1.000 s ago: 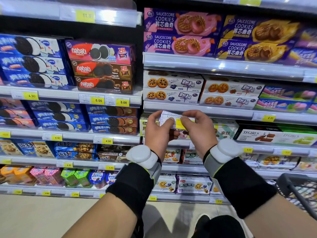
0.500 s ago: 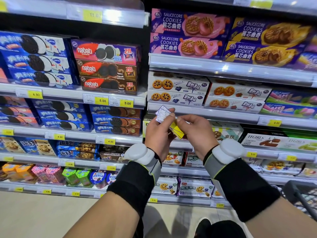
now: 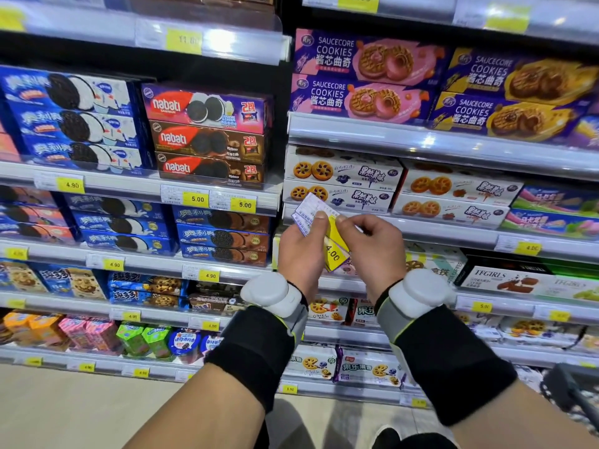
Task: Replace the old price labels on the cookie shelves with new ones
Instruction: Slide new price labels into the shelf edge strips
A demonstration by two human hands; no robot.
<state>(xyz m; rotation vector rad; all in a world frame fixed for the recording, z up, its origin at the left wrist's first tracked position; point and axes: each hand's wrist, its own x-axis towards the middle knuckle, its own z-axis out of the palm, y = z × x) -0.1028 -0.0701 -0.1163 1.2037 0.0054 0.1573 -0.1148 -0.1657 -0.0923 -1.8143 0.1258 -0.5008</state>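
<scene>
A small stack of price labels (image 3: 324,233), white with yellow price blocks, is held in front of the cookie shelves at centre. My left hand (image 3: 301,251) grips the stack from the left, thumb on top. My right hand (image 3: 372,247) pinches the front label, which reads 4.00, at its upper edge. The stack is tilted, white ends up and left, yellow ends down. Behind the hands runs a shelf rail (image 3: 437,236) whose left part carries no visible label; a yellow label (image 3: 526,247) sits further right on it.
Cookie boxes fill several shelves, each with a clear rail and yellow price tags such as the 5.00 tag (image 3: 197,198). A dark shopping cart (image 3: 570,393) edge stands at the lower right. The floor lies below the bottom shelf.
The label stack has turned from level to tilted, yellow ends pointing down. Both hands stayed together in front of the shelf while the camera shifted slightly left and down.
</scene>
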